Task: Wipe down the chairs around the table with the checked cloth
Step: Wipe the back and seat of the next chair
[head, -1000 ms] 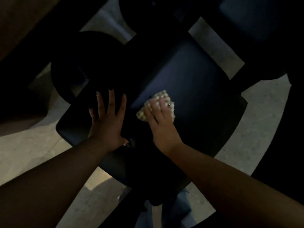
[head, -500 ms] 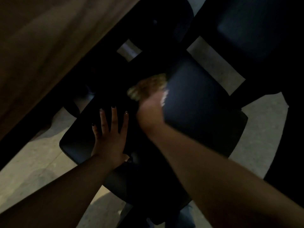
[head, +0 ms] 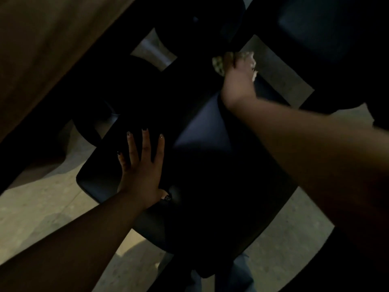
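Here the right hand (head: 237,81) clutches the checked cloth (head: 219,64) at the far edge of the dark chair seat (head: 210,131), seemingly against the backrest, though it is blurred. The left hand (head: 141,171) lies flat, fingers spread, bracing the seat's near-left part. The wooden table (head: 52,49) crowds the left; bare floor (head: 42,205) lies nearer.

The right hand (head: 237,85) is motion-blurred and covers most of the checked cloth (head: 219,64); its fingers are hidden. The chair (head: 210,165) back is lost in darkness.

Cloth (head: 219,64) beyond chair (head: 210,186) seat.
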### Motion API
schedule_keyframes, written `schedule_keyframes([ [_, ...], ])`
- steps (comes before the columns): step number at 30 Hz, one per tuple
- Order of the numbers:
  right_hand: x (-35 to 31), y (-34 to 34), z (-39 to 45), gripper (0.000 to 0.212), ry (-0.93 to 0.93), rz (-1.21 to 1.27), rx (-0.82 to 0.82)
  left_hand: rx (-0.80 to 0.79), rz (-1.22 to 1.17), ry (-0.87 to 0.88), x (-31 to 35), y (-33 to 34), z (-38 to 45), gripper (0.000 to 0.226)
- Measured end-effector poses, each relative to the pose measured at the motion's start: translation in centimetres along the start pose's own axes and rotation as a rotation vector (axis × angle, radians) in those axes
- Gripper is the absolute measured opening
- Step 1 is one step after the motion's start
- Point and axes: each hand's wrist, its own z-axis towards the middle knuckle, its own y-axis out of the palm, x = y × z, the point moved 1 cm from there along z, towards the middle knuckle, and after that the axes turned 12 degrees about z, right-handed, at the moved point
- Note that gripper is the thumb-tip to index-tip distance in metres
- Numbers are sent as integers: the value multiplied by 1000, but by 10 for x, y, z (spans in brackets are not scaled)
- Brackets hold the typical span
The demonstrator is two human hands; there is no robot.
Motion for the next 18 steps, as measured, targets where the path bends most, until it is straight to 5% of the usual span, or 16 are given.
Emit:
schedule_keyframes([
  [3, -6, 29, -108, 61, -163, -51, -117, -16, -17, 8, 1, -5, -2, 155],
  [6, -11, 55, -223, 55, -529, -164, -292, -22, -14, 2, 1, -8, -3, 155],
  [9, 9, 48, -236, 46, -718, -215, -513, -15, -13, 11, 0, -9, -1, 154],
  [11, 34, 32, -206, 36, -755, -198, -483, -13, -13, 19, -1, -9, -2, 153],
  [13, 67, 12, -163, 39, -656, -175, -302, -11, -1, 15, -1, -8, -3, 154],
  [18, 101, -18, -129, 77, 33, -128, -94, -16, 2, -1, 1, -11, -4, 155],
])
